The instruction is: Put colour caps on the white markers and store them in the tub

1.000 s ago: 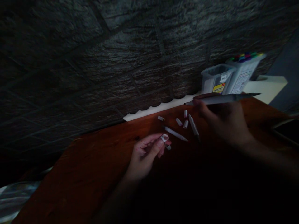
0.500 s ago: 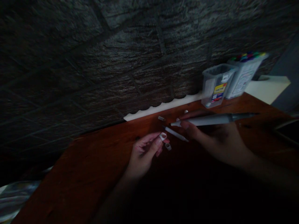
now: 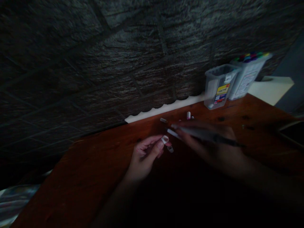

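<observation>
Between the thumb and fingers of my left hand (image 3: pixel 147 153) is a small white marker cap (image 3: pixel 165 139), its hollow end facing up. My right hand (image 3: pixel 220 148), smeared by motion, grips an uncapped marker (image 3: pixel 201 133) with a pale barrel and a dark far end. The marker's near end points left toward the cap, apart from it. Under my right hand lies a second white marker (image 3: pixel 173 133), partly covered. Close to my left fingertips rests another cap (image 3: pixel 170 149), and a further loose cap (image 3: pixel 163 120) lies beyond.
On the wooden table (image 3: pixel 95 171), a white cap (image 3: pixel 188 115) lies near the wall. A clear plastic box (image 3: pixel 215 91) stands at the back right, beside a box of coloured markers (image 3: pixel 248 77). A white scalloped strip (image 3: pixel 163 109) runs along the brick wall (image 3: pixel 106 69).
My right hand has tilted the marker, so its dark far end has swung down and its near end has come slightly left. My left hand has barely moved.
</observation>
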{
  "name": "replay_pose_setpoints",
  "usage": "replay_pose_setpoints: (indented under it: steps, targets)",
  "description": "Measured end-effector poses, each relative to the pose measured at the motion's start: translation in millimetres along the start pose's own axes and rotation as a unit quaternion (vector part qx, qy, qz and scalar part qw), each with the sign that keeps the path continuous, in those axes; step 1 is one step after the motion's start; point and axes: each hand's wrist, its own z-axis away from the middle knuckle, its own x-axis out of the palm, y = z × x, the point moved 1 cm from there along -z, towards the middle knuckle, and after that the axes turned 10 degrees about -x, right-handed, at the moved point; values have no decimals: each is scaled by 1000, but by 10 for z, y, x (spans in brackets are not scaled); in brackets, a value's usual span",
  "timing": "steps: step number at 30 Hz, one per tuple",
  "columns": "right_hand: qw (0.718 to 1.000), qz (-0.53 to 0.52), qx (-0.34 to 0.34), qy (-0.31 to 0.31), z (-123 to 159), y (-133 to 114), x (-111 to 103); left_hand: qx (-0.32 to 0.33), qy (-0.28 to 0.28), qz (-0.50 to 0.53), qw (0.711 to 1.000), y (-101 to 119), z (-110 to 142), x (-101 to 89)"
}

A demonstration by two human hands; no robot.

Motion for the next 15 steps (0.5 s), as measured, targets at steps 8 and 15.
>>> replay_pose_setpoints:
  steps: [8,15]
  targets:
    - [997,55,14,51,-120,209,-139,11,-1,48,999,23,-30,-7]
    - [998,-10,58,25,-86,237,-51,7,-3,56,998,5,-43,-13]
